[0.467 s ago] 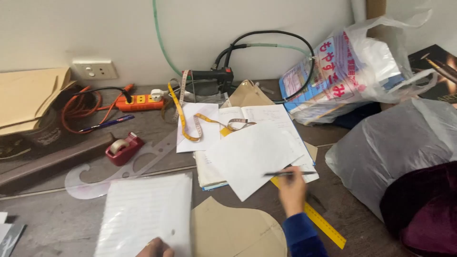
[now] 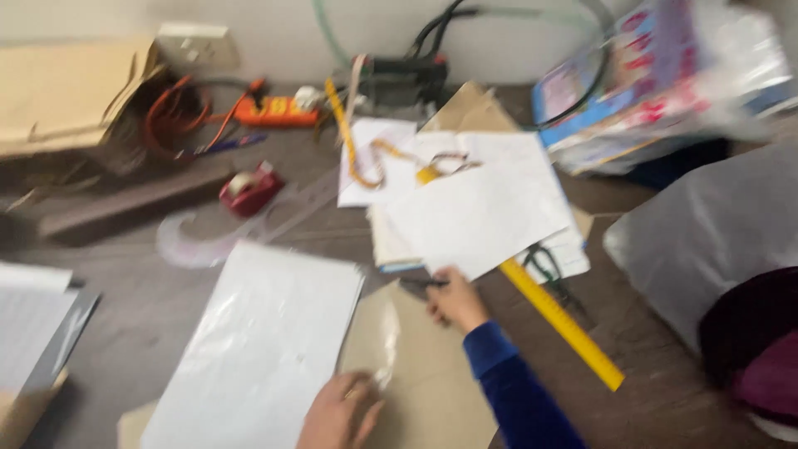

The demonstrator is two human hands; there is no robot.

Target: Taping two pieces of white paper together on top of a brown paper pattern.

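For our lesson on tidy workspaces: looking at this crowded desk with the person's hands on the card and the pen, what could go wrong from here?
1. The right hand holds a dark pen at the edge of the loose white sheets; a slip might mark or shift them.
2. The left hand presses the brown card piece beside a glossy plastic sleeve, which could slide.
3. The yellow ruler lies partly under the sheets and may drag them if pulled.

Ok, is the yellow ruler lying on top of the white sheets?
No, the yellow ruler runs out from underneath the white sheets, its upper end hidden beneath them.
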